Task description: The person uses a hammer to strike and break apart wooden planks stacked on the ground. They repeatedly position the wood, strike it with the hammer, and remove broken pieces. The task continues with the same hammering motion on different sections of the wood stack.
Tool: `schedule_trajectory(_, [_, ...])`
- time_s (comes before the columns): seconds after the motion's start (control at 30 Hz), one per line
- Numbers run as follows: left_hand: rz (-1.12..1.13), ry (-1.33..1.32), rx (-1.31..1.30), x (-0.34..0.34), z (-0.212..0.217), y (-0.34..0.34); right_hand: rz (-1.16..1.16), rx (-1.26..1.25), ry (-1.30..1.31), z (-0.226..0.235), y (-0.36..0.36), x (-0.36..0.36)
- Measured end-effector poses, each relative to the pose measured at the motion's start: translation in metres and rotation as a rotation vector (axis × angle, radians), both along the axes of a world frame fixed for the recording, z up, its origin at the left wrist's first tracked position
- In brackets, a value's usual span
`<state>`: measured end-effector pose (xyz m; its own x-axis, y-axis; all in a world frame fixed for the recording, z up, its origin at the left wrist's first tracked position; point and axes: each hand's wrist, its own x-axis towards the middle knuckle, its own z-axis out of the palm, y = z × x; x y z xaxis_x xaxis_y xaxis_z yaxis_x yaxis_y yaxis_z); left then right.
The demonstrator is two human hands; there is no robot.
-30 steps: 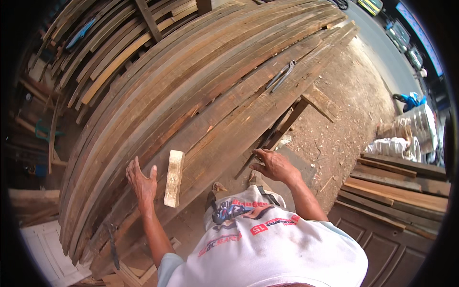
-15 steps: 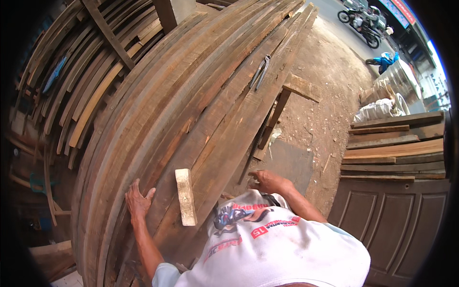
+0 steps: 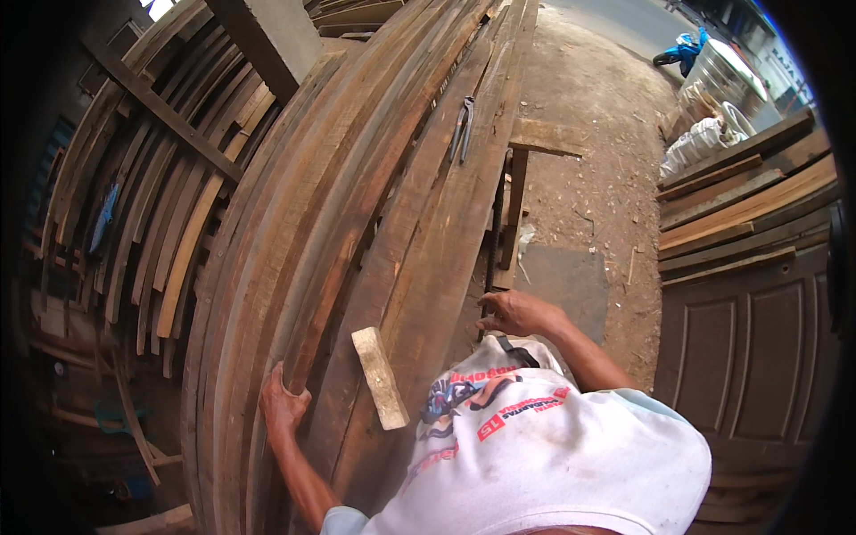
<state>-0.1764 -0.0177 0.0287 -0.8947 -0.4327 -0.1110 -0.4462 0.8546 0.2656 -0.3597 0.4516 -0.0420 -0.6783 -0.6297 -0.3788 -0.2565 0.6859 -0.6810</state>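
Note:
My left hand rests on the long brown planks, its thumb spread from the fingers. The planks lie side by side, running away from me. To the right of that hand, a short pale wood block lies on top of the boards. My right hand is at the right edge of the stack, near my waist, with its fingers curled around a thin dark rod. The rod's lower end is hidden by my hand and shirt. Farther up the boards lie metal pincers with their handles toward me.
More boards are racked at the left behind a slanted wooden post. Right of me, a brown panelled door stands below stacked planks. A wooden support and a flat grey sheet are beside the stack.
The view has swung, so the stack appears more upright and the motorcycle on the road has left the picture. My right hand's fingers have closed around the dark rod. My left hand stays on the planks.

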Motion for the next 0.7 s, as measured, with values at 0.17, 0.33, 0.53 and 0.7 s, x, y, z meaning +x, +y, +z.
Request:
schedule_trajectory(0.17, [-0.016,0.06,-0.097,0.001,0.07,0.012,-0.034,-0.284,-0.067,0.024,-0.022,-0.013])
schedule_trajectory(0.33, [0.012,0.005,-0.197,0.003,0.133,0.053,-0.084,-0.73,-0.266,0.072,-0.07,-0.046])
schedule_trajectory(0.53, [0.041,-0.011,-0.286,0.023,0.127,0.088,-0.534,-1.212,-0.646,0.049,-0.144,-0.112])
schedule_trajectory(0.7, [-0.01,0.093,-0.261,0.043,0.104,0.112,-0.826,-1.421,-0.901,0.05,-0.171,-0.159])
